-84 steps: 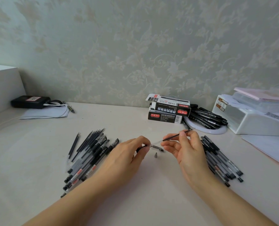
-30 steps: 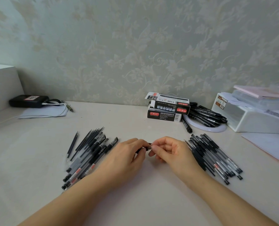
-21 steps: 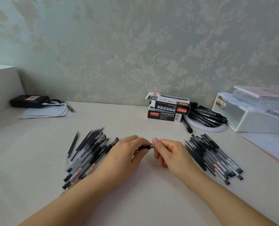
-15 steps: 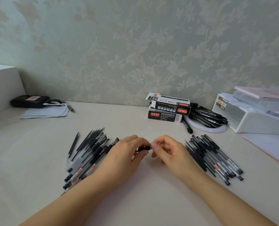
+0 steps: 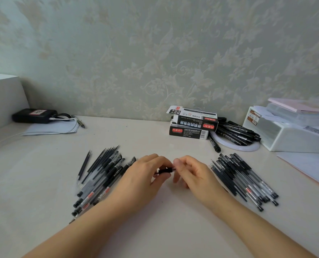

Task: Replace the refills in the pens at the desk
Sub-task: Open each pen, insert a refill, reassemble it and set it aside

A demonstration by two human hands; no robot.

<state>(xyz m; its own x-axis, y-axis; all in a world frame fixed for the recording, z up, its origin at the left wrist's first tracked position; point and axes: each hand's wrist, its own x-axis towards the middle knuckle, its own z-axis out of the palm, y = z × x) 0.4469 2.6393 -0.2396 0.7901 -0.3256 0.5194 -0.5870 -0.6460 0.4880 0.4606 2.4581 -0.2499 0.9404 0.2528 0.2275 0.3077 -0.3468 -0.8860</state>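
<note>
Black slim pen [image 5: 166, 170] — gripped by left hand [image 5: 145, 175] | right hand [image 5: 194, 174] pinches its tip — smooth pale desk [image 5: 155, 220]

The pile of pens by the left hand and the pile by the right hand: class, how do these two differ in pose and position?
The left pile fans with its thin tips toward the far right; the right pile fans with its tips toward the far left. The left hand and forearm cover part of the left pile, whereas the right pile lies clear of the right hand. Both hold black pens and loose refills on the desk.
</note>
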